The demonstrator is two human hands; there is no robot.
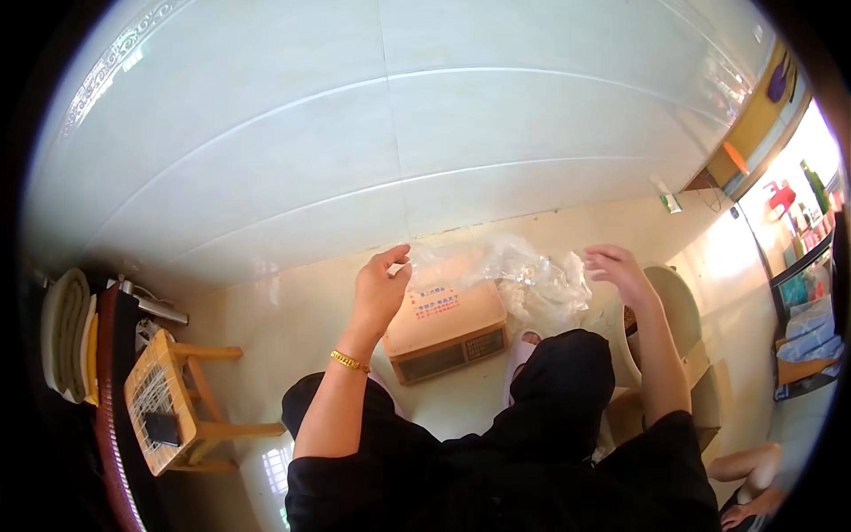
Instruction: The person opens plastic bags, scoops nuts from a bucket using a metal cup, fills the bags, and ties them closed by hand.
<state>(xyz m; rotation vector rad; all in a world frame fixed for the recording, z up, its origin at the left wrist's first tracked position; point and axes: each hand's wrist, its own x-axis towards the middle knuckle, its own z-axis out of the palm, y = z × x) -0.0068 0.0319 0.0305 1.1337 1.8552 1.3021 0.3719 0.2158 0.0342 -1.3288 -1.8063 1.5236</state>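
Observation:
A clear plastic bag [514, 262] stretches between my two hands, above a cardboard box [443, 316] with printed writing on its top. My left hand [386, 279], below which a gold bracelet circles the wrist, pinches the bag's left end between thumb and fingers. At the bag's right end is my right hand [618, 271], its fingers curled near the crumpled plastic; whether they touch it is hard to tell. More crumpled clear plastic [536, 301] lies behind the box's right side.
A wooden stool [160, 399] with a dark phone-like object stands at the left. Round tubs [678, 306] stand beside my right forearm. Another person's arm [749, 474] shows at the lower right. A tiled wall [399, 115] rises ahead.

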